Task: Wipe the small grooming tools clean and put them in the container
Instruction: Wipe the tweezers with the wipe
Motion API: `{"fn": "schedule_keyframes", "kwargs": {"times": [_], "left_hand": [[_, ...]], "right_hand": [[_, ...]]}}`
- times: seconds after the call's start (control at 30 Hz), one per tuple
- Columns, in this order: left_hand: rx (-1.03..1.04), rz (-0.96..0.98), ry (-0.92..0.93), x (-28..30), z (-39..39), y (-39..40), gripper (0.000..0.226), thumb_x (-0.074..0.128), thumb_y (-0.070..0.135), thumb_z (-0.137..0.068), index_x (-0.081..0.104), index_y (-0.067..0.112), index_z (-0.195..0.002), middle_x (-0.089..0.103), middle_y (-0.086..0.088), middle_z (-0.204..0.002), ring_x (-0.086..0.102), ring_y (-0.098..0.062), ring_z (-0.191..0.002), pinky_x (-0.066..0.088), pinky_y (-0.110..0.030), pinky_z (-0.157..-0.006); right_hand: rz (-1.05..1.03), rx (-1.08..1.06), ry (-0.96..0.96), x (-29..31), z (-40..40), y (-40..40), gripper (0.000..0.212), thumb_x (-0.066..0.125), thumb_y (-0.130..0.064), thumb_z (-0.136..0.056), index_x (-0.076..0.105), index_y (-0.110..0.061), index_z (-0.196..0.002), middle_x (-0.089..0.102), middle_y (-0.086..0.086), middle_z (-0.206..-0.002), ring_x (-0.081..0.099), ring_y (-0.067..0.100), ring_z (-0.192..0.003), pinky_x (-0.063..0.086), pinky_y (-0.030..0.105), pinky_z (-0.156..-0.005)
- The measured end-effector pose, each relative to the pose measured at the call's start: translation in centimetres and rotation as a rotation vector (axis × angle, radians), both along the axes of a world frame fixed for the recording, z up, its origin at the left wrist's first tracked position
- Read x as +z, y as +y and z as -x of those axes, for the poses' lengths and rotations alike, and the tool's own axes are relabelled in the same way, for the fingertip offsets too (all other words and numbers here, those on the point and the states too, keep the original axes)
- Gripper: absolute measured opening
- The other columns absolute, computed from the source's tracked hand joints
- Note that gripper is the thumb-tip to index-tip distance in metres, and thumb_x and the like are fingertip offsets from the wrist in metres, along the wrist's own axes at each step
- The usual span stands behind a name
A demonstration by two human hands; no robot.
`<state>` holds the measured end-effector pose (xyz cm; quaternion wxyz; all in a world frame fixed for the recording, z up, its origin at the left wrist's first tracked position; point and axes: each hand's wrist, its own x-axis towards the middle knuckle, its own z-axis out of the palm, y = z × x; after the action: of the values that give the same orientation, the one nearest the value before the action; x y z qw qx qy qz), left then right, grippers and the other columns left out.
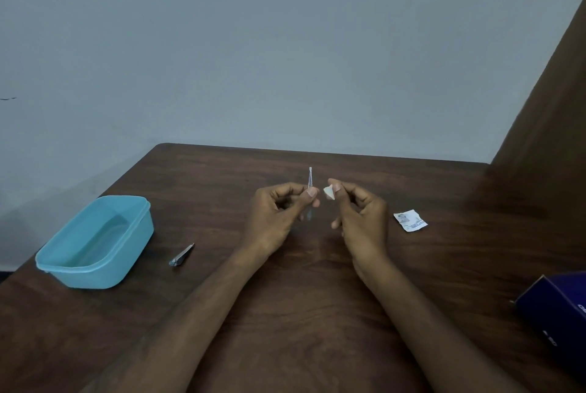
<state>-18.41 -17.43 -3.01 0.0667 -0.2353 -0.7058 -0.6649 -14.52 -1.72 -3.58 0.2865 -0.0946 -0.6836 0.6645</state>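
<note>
The left hand (279, 218) pinches a thin tweezer (310, 181) upright between thumb and fingers, tip toward 12 o'clock. Just beside it at 3 o'clock, the right hand (358, 218) pinches a small white wipe (329, 192), a narrow gap apart from the tool. On the counter (301, 313), a nail clipper (181, 255) lies at 8 o'clock, the open blue container (95, 243) farther that way, and a torn white sachet (410, 220) at 3 o'clock. A dark blue box (555, 313) sits at 4 o'clock.

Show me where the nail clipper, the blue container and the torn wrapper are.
nail clipper (181, 255), head view, middle of its metal body
blue container (79, 269), head view, near rim
torn wrapper (410, 220), head view, centre of the white paper
</note>
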Motion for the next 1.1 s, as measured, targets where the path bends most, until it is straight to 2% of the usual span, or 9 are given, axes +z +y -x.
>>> {"fn": "schedule_keyframes", "kwargs": {"times": [0.13,0.27,0.4,0.53,0.63,0.77,0.93,1.03,1.1], "left_hand": [[0.069,0.053,0.016,-0.5,0.5,-0.1,0.035,0.073,0.054,-0.095,0.084,0.021,-0.092,0.079,-0.004,-0.078,0.069,-0.031,-0.068,0.057,-0.050,-0.069],[0.097,0.115,0.022,-0.6,0.6,-0.1,0.018,0.078,0.041,-0.096,0.084,0.027,-0.086,0.079,0.005,-0.075,0.067,-0.006,-0.064,0.050,-0.031,-0.065],[0.081,0.154,0.052,-0.6,0.3,-0.1,0.014,0.078,0.040,-0.096,0.086,0.029,-0.093,0.080,0.009,-0.080,0.075,-0.014,-0.073,0.052,-0.030,-0.065],[0.065,0.167,0.039,-0.3,0.2,-0.1,0.016,0.077,0.039,-0.096,0.086,0.026,-0.092,0.081,0.011,-0.081,0.070,-0.002,-0.071,0.049,-0.021,-0.068],[0.062,0.184,0.034,-0.3,0.1,-0.1,0.019,0.075,0.042,-0.097,0.086,0.027,-0.092,0.080,0.011,-0.081,0.071,-0.004,-0.072,0.050,-0.023,-0.068],[0.094,0.151,0.007,-0.4,0.2,-0.1,0.022,0.075,0.046,-0.097,0.085,0.030,-0.086,0.081,0.011,-0.084,0.076,-0.022,-0.082,0.055,-0.038,-0.073],[0.087,0.121,-0.013,-0.3,0.1,0.0,0.027,0.075,0.044,-0.098,0.083,0.028,-0.079,0.082,0.010,-0.087,0.078,-0.018,-0.086,0.058,-0.042,-0.080],[0.080,0.118,0.000,-0.2,0.1,-0.2,0.022,0.075,0.041,-0.098,0.084,0.028,-0.083,0.081,0.009,-0.081,0.072,-0.004,-0.073,0.053,-0.029,-0.070],[0.084,0.138,0.023,-0.1,0.0,-0.2,0.021,0.076,0.040,-0.097,0.084,0.027,-0.082,0.079,0.008,-0.076,0.066,-0.002,-0.067,0.047,-0.021,-0.063]], "right_hand": [[0.062,0.052,-0.036,0.1,0.0,0.2,0.017,0.073,-0.020,-0.100,0.081,-0.023,-0.115,0.081,-0.011,-0.109,0.055,0.013,-0.046,0.039,0.018,-0.043],[0.134,0.068,-0.055,0.5,-0.2,0.3,0.018,0.081,-0.020,-0.094,0.079,-0.019,-0.112,0.082,-0.006,-0.104,0.055,0.013,-0.047,0.039,0.016,-0.041],[0.097,0.077,-0.044,0.5,-0.1,0.2,0.005,0.079,-0.021,-0.096,0.079,-0.019,-0.100,0.083,-0.004,-0.097,0.054,0.017,-0.046,0.039,0.018,-0.042],[0.146,0.133,-0.005,0.9,-0.2,0.0,0.004,0.076,-0.015,-0.097,0.079,-0.017,-0.099,0.082,-0.002,-0.098,0.058,0.005,-0.049,0.038,0.014,-0.042],[0.238,0.155,-0.007,1.1,-0.2,0.1,0.008,0.074,-0.017,-0.098,0.080,-0.017,-0.104,0.082,-0.005,-0.095,0.053,0.005,-0.047,0.031,0.016,-0.042],[0.376,0.026,0.031,1.2,0.1,0.8,0.007,0.081,-0.021,-0.093,0.081,-0.020,-0.100,0.080,-0.006,-0.089,0.048,0.007,-0.048,0.031,0.019,-0.042],[0.245,0.044,0.053,1.0,-0.1,0.3,0.009,0.084,-0.014,-0.090,0.081,-0.014,-0.097,0.083,-0.004,-0.102,0.057,0.005,-0.058,0.041,0.018,-0.046],[0.129,0.084,0.048,0.8,-0.2,0.0,0.009,0.086,-0.015,-0.088,0.080,-0.011,-0.096,0.082,-0.003,-0.097,0.065,0.005,-0.066,0.045,0.020,-0.047],[0.059,0.085,0.038,0.5,-0.2,0.1,0.010,0.088,-0.018,-0.087,0.080,-0.015,-0.093,0.082,-0.004,-0.094,0.069,0.007,-0.071,0.047,0.023,-0.047]]}}
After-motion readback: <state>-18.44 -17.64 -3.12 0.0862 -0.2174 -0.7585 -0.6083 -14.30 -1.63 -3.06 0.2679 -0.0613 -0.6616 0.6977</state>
